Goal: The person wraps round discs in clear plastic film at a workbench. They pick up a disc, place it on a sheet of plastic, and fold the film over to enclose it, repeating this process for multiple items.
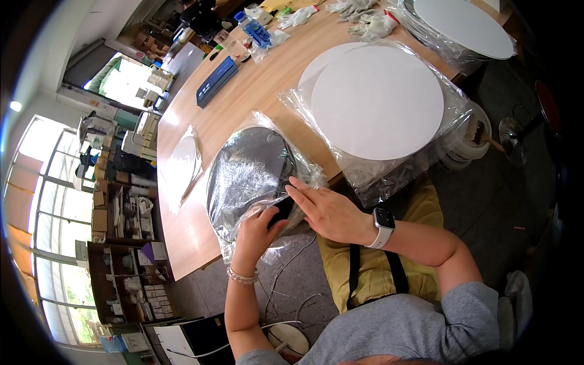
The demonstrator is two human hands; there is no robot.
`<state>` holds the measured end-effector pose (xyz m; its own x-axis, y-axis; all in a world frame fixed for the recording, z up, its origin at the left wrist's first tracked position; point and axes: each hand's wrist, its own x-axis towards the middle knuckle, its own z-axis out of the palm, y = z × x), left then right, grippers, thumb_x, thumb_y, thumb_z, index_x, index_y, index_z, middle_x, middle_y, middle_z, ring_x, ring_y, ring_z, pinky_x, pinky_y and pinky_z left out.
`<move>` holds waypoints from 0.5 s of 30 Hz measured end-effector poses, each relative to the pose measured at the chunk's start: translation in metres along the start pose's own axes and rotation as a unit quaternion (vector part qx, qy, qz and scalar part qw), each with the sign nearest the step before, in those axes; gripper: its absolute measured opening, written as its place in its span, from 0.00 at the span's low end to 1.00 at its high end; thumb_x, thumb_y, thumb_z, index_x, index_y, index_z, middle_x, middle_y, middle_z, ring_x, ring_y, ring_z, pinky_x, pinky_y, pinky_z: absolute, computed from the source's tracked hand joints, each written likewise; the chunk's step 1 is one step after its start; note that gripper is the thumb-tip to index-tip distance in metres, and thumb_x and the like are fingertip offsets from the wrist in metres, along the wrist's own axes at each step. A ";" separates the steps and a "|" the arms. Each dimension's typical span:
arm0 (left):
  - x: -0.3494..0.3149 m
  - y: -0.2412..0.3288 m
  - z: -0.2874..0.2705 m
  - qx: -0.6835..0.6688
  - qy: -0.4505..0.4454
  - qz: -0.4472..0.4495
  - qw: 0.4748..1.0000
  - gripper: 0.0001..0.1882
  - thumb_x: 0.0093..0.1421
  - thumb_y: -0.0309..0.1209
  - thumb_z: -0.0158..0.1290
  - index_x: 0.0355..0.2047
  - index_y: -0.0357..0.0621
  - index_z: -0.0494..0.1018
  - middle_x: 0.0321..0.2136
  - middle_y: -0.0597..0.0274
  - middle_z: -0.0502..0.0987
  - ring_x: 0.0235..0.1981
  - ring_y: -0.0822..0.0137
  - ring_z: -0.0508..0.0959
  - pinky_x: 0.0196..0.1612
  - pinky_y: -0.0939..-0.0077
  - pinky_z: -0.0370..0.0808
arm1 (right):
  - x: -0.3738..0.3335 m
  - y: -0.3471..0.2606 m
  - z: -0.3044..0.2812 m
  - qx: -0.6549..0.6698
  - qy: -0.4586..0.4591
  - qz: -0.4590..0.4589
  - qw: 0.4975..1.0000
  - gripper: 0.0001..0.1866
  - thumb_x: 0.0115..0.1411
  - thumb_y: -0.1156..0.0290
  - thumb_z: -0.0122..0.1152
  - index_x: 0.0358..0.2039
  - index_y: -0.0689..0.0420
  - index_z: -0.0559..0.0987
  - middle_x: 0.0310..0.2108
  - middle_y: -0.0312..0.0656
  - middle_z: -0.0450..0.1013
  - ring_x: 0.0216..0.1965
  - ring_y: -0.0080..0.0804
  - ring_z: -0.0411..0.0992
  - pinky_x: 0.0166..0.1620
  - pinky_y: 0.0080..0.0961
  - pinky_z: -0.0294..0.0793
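Note:
A dark, shiny round disc [249,164] lies inside a clear plastic bag [226,234] at the near edge of the table. My left hand [257,234] is at the bag's near end, its thumb and fingers curled around the plastic there. Beside it my right hand [331,214] reaches in from the right, fingers stretched out and touching the bag near the disc's right edge. A dark patch shows between the two hands. Some fingertips are hidden by plastic and glare.
White round discs [377,103] on plastic film lie to the right, overhanging the table edge. Another bagged white stack [465,27] is at far right. A flat bagged piece [184,164] lies left. Farther back are a blue box [217,82], a bottle [252,30] and gloves [371,24].

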<state>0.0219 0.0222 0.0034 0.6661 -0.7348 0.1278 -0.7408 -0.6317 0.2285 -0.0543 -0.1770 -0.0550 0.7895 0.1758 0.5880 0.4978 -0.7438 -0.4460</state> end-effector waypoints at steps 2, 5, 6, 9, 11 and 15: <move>0.001 -0.001 -0.001 -0.010 0.001 0.008 1.000 0.15 0.49 0.33 0.64 0.34 0.42 0.74 0.25 0.55 0.78 0.20 0.62 0.77 0.25 0.73 0.74 | 0.000 -0.001 -0.003 0.008 -0.007 -0.003 1.000 0.33 0.53 0.76 0.52 0.59 0.71 0.58 0.59 0.61 0.57 0.46 0.44 0.72 0.50 0.31 0.70; 0.001 0.000 -0.002 -0.022 -0.006 -0.008 1.000 0.15 0.49 0.34 0.64 0.35 0.43 0.74 0.25 0.55 0.78 0.20 0.63 0.77 0.25 0.74 0.74 | 0.000 0.000 -0.003 0.011 -0.010 -0.005 1.000 0.32 0.54 0.76 0.49 0.59 0.72 0.58 0.59 0.63 0.58 0.46 0.44 0.72 0.51 0.31 0.70; 0.000 0.001 -0.003 -0.032 -0.009 -0.013 0.999 0.14 0.51 0.33 0.62 0.36 0.43 0.74 0.26 0.55 0.78 0.21 0.60 0.77 0.26 0.71 0.74 | 0.000 0.000 -0.003 0.010 -0.008 -0.006 1.000 0.32 0.54 0.76 0.49 0.60 0.72 0.58 0.59 0.63 0.58 0.46 0.44 0.72 0.51 0.30 0.70; -0.002 0.001 -0.004 -0.036 -0.008 -0.021 0.999 0.12 0.55 0.29 0.57 0.40 0.44 0.74 0.26 0.53 0.77 0.23 0.54 0.76 0.29 0.65 0.73 | 0.000 -0.001 -0.005 0.009 -0.014 -0.005 1.000 0.32 0.54 0.76 0.49 0.60 0.72 0.57 0.59 0.63 0.58 0.45 0.44 0.72 0.50 0.30 0.70; -0.006 -0.004 0.000 -0.003 0.006 -0.019 1.000 0.13 0.56 0.26 0.54 0.43 0.45 0.74 0.26 0.52 0.76 0.24 0.53 0.76 0.29 0.63 0.73 | 0.000 0.000 -0.001 0.007 -0.011 0.003 1.000 0.36 0.51 0.75 0.57 0.60 0.70 0.57 0.60 0.58 0.57 0.45 0.44 0.72 0.48 0.31 0.71; -0.006 0.003 -0.003 0.029 -0.021 -0.009 0.999 0.15 0.55 0.24 0.51 0.45 0.44 0.73 0.26 0.50 0.76 0.28 0.50 0.76 0.32 0.59 0.73 | 0.001 -0.001 -0.003 0.013 -0.012 0.012 1.000 0.39 0.50 0.74 0.61 0.61 0.68 0.56 0.60 0.56 0.57 0.41 0.44 0.72 0.46 0.31 0.72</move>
<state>0.0165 0.0255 0.0060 0.6757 -0.7324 0.0837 -0.7336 -0.6568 0.1745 -0.0554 -0.1780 -0.0522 0.8094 0.1734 0.5610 0.4877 -0.7306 -0.4779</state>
